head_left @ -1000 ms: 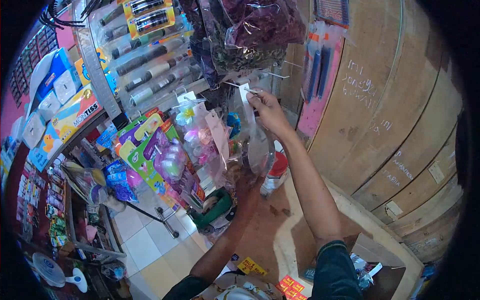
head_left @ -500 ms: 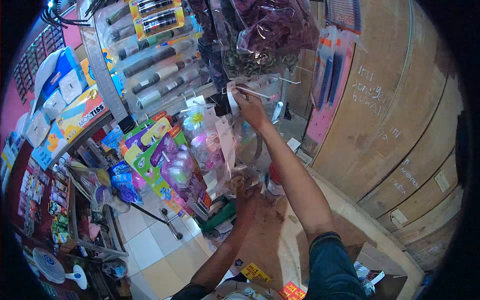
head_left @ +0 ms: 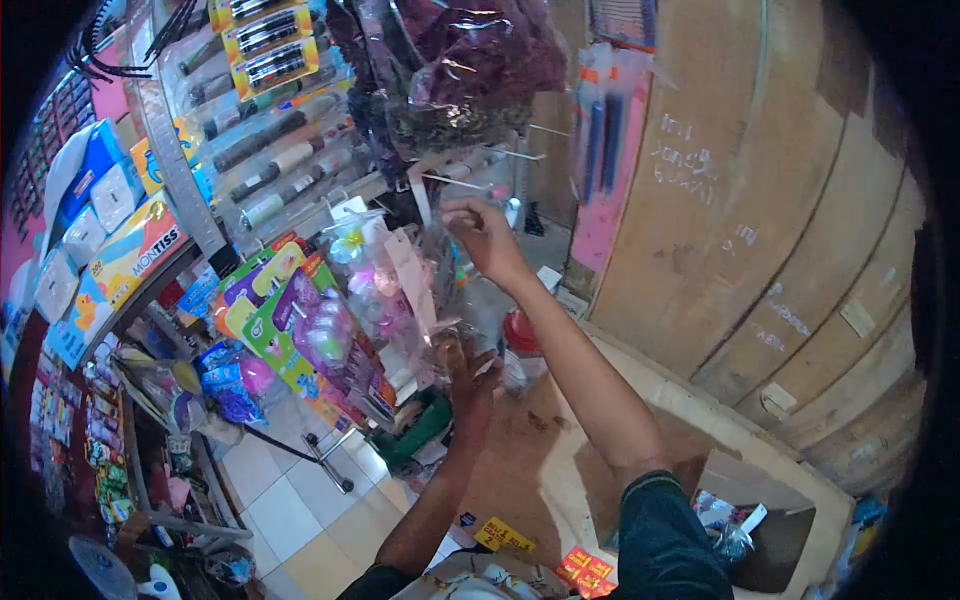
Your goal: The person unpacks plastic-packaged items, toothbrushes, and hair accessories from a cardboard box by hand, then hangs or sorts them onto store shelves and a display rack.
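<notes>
My right hand [head_left: 484, 238] is beside the metal display hook [head_left: 458, 182], its fingers loosely bent and apart, clear of the white strip. The white strip [head_left: 420, 192] hangs at that hook, left of my fingertips. Below it, my left hand [head_left: 466, 368] has its fingers raised and apart at the lower end of the hanging clear plastic packs [head_left: 425, 325]. A long pale header card [head_left: 410, 275] runs down the front of these packs. Just left of them hang packs of flower-shaped hair accessories [head_left: 350, 245], white-yellow and pink.
Carded goods [head_left: 325, 335] in purple and green hang at left, near a green object [head_left: 415, 432]. A red-lidded jar [head_left: 520, 332] stands right of my hands. Dark bundles in plastic [head_left: 470, 60] hang above. A wooden wall [head_left: 720, 220] and an open cardboard box [head_left: 770, 540] are at right.
My right hand has let go of the white strip and drawn back slightly from the hook. My left fingers have spread at the packs. The whole view has shifted, moving the scene leftward.
</notes>
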### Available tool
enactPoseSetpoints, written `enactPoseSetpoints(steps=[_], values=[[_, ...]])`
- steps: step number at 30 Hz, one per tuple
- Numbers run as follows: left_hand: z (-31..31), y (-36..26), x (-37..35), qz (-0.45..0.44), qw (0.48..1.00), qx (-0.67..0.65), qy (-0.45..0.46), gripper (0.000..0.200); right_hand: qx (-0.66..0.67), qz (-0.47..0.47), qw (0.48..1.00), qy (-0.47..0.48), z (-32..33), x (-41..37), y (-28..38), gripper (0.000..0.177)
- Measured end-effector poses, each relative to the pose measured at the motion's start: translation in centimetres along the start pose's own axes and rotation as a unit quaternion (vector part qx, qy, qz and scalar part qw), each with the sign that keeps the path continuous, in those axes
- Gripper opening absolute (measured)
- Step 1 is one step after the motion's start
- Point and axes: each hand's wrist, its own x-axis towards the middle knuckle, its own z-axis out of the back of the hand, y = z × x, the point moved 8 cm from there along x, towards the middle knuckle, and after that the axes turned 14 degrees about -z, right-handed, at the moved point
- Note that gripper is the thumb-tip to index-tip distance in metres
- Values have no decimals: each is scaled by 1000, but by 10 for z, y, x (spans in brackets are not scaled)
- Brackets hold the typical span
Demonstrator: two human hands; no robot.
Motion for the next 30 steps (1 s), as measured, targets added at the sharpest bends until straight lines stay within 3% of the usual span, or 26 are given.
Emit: enactPoseSetpoints(steps=[4,9,12,13,15,18,21,24,25,27,28,30], values=[[-16,-9,-19,40,995,5,89,34,-169,-33,984,42,15,-69,27,22],[-54,-27,-68,104,977,-9,186,21,-255,-139,950,114,40,-184,61,21],[-81,-33,-99,67,966,-50,244,19,-234,-183,949,111,57,-264,73,21],[-93,-55,-108,-4,961,-36,274,17,-231,-192,947,112,63,-291,74,21],[-112,-50,-134,47,944,-47,324,17,-228,-172,956,62,76,-342,84,21],[-139,-40,-173,89,914,-48,392,18,-252,-305,918,-38,96,-409,99,22],[-169,-52,-214,145,881,-83,443,18,-294,-278,901,-156,118,-465,117,22],[-198,-73,-245,94,844,-42,526,14,-359,-315,836,-270,146,-528,121,22],[-206,-74,-258,105,828,-50,548,15,-396,-266,819,-320,157,-546,129,20],[-229,-90,-279,77,798,-52,596,17,-415,-268,761,-420,186,-596,134,18],[-243,-91,-302,68,777,-55,623,17,-422,-275,724,-471,198,-630,141,17],[-254,-87,-321,27,754,-31,655,19,-377,-312,700,-520,211,-659,145,15]])
